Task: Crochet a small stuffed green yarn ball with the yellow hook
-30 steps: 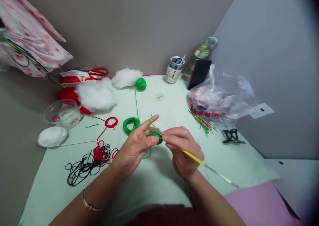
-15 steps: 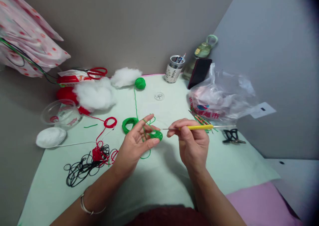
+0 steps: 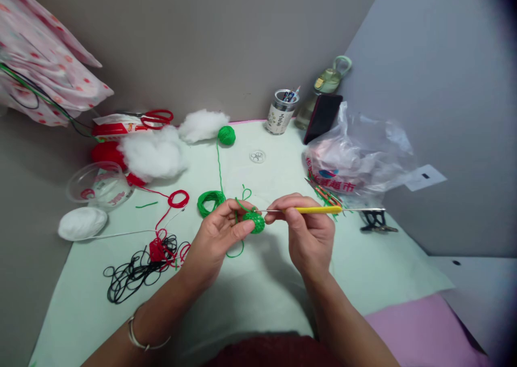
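Observation:
Between the thumb and fingers of my left hand (image 3: 216, 232) is a small green crochet piece (image 3: 254, 223), rounded in shape. Green yarn runs over the left fingers, and a loose loop of it stands above them. My right hand (image 3: 309, 229) grips a crochet hook (image 3: 315, 210) by its yellow handle, much like a pen. The hook's thin metal tip meets the top edge of the green piece; whether it sits inside a stitch is too small to tell. Behind my left hand lie a coil of green yarn (image 3: 201, 204) and a green yarn ball (image 3: 226, 135).
Leftward are white stuffing (image 3: 155, 154), a clear plastic tub (image 3: 75, 186), white yarn (image 3: 83, 223), tangled black cord (image 3: 125, 275) and red scissors (image 3: 158, 120). Toward the back right stand a pen can (image 3: 280, 118), a phone (image 3: 323, 119), a bottle (image 3: 328, 80) and a plastic bag (image 3: 363, 151). A black clip (image 3: 377, 221) lies rightward.
My left index finger has lowered from its raised position toward the green piece. The hook has shifted slightly left, its tip now at the piece's top edge. The piece is turned more toward view.

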